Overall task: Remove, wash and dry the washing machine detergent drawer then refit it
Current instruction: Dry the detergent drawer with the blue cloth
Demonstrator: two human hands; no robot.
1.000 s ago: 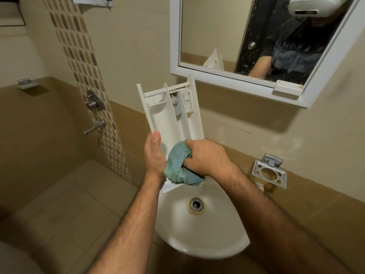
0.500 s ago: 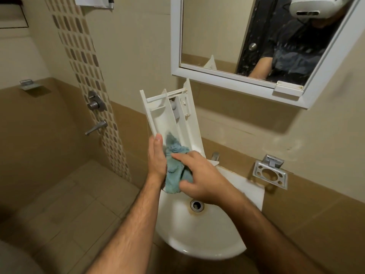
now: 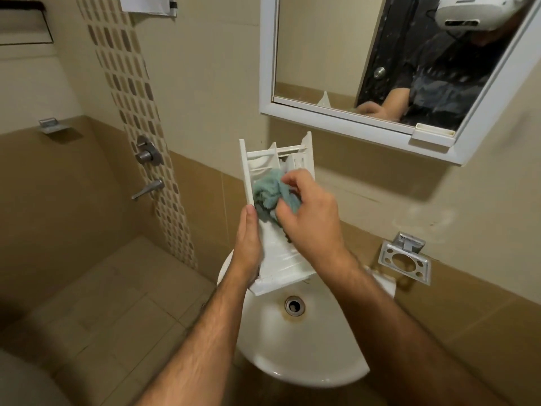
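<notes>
Forearms: two, bare, reaching up from the bottom edge toward the wall.
Basin: one white wall-hung basin (image 3: pixel 304 367) under the hands, with one metal drain (image 3: pixel 294 305) ringed by a brownish stain; nothing else is seen lying in the bowl.
Left hand: the left hand (image 3: pixel 247 244) grasps the left side wall of the drawer, thumb laid along the rim, fingers wrapped behind and out of sight.
Detergent drawer: one white detergent drawer (image 3: pixel 278 259), held above the back of the basin, its front panel down near the basin, its open end tilted up toward the wall.
Drawer compartments: upright dividers split it lengthwise; the exact count of compartments cannot be told because the cloth and hand cover the middle.
Cloth: one teal cloth (image 3: pixel 270 194), bunched inside the drawer, mostly in the left channel, touching its floor and walls.
Right hand: the right hand (image 3: pixel 310 218) pinches the cloth with curled fingers and presses it into the drawer.
Holder: one metal wall holder (image 3: pixel 405 263) to the right of the basin, with one round opening and smaller slots, nothing seen in it.
Shower fittings: one round valve (image 3: pixel 147 153) and one spout (image 3: pixel 147 189) on the left wall.
Mirror: one white-framed mirror (image 3: pixel 366 124) above, reflecting a person wearing a headset.
</notes>
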